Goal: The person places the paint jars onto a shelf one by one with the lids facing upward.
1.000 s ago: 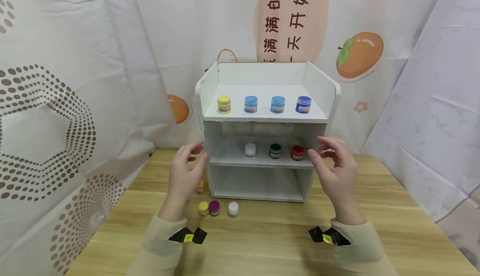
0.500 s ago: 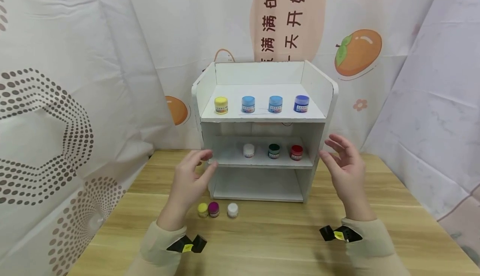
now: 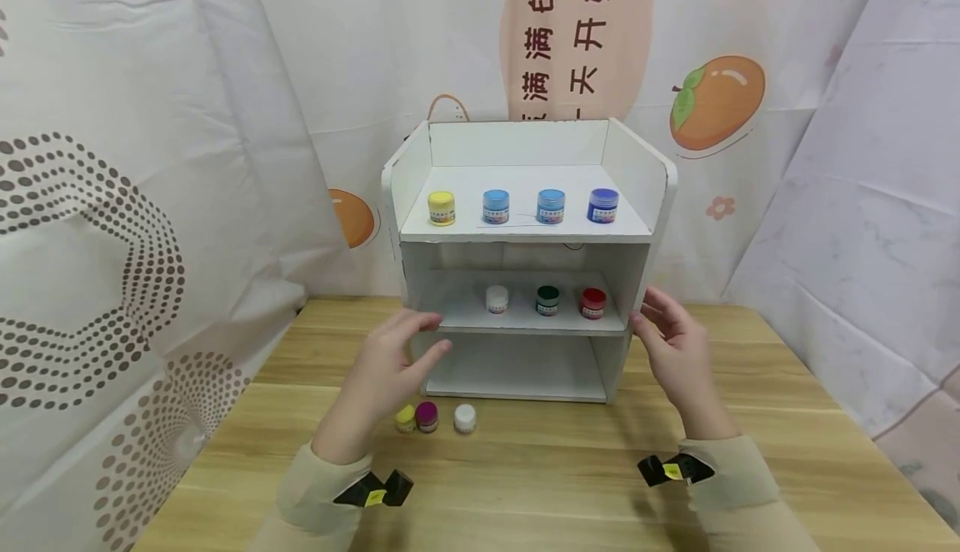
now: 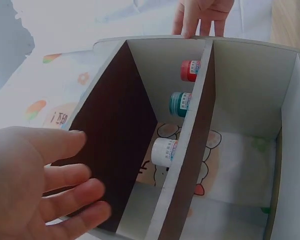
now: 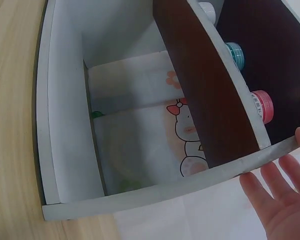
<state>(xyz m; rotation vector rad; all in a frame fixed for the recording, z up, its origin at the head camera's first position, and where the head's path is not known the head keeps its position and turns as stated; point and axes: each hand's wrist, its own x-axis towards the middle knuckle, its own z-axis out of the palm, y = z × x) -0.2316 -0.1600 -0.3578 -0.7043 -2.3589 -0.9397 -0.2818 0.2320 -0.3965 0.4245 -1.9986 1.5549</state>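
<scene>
A white two-tier shelf unit [image 3: 517, 145] stands on the table. My right hand [image 3: 678, 356] touches its right side panel; in the right wrist view the fingers [image 5: 272, 182] lie along the panel's outer face, with the thumb near the front edge. My left hand [image 3: 386, 377] hovers before the left side, thumb and fingers apart, holding nothing. On the middle board are a white paint jar [image 3: 497, 299], a dark green jar [image 3: 547, 301] and a red jar [image 3: 593, 303]. The top board holds a yellow jar [image 3: 442, 208], two light blue jars [image 3: 496, 207] and a dark blue jar [image 3: 603, 206].
On the wooden table [image 3: 540, 485], in front of the unit, are a small yellow jar [image 3: 405, 419] partly behind my left hand, a purple jar [image 3: 427, 417] and a white-lidded jar [image 3: 465, 419]. A printed curtain [image 3: 315, 77] hangs behind.
My right hand has gone out to the right, then back left onto the side panel. My left hand has shifted right and lower. An orange jar seen earlier is hidden now.
</scene>
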